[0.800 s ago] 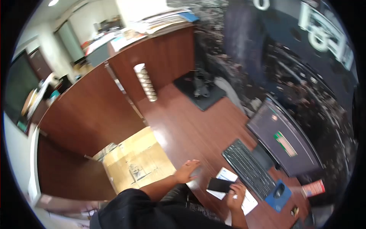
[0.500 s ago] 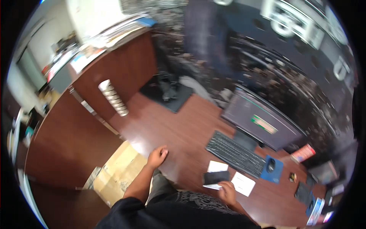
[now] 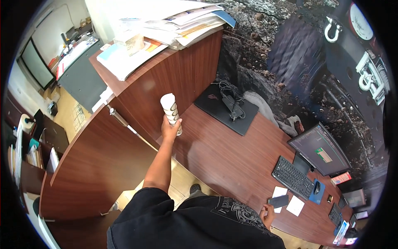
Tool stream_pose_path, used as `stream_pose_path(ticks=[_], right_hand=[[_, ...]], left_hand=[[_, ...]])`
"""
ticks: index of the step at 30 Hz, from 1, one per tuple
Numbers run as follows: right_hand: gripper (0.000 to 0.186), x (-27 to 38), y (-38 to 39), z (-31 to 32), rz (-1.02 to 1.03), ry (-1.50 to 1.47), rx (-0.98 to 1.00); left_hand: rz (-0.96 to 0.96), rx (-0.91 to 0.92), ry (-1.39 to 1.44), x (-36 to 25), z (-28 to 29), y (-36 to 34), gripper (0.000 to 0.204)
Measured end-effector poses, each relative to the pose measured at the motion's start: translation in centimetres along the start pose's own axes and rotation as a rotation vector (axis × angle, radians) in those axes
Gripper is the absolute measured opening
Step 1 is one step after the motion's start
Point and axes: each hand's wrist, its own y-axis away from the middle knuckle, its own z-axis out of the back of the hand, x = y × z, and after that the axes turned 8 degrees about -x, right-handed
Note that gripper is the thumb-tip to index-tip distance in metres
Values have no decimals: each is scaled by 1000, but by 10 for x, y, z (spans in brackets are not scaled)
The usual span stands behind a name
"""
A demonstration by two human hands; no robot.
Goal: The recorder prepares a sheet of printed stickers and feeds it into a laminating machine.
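My left hand (image 3: pixel 169 130) is wrapped round a tall white cylinder (image 3: pixel 170 108) with dark curved bands, which stands nearly upright by the left end of the brown desk (image 3: pixel 215 157). My fingers close on its lower half and hide part of it. On the right, my right hand (image 3: pixel 267 215) rests near the desk's front edge with loosely bent fingers, a gap between them and nothing visible inside. Just beyond it, a dark phone (image 3: pixel 278 201) lies over a white paper (image 3: pixel 279 192). A second white sheet (image 3: pixel 295 206) lies beside the phone.
A keyboard (image 3: pixel 292 177), monitor (image 3: pixel 321 149) and mouse (image 3: pixel 317 188) stand at the right. Cables with a power adapter (image 3: pixel 233 107) lie on a black laptop (image 3: pixel 224 118). Papers (image 3: pixel 182 27) are piled on the raised ledge. A curved wooden panel (image 3: pixel 99 157) is at left.
My left hand has reached forward from the desk edge and taken hold of the cylinder. My right hand has drawn back slightly from the phone. The view has shifted left.
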Motion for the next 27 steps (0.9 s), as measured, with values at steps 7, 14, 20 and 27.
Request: stream_pose_path(ticks=[7,14,20,27], right_hand=[[15,73,-60,-40,158,-48,-51],[68,186,-172,-73,462,15,117],[65,208,-181,-61,151,-7,386],[62,175,-169,-46,58,-78,300]], left_hand=[[-557,298,-29,-73,-19,56,66],[-190,890,645,-162,-46,143,70],[-150,831,725,-185,-61,186,82],[34,1046,345,-111,-25,211,57]])
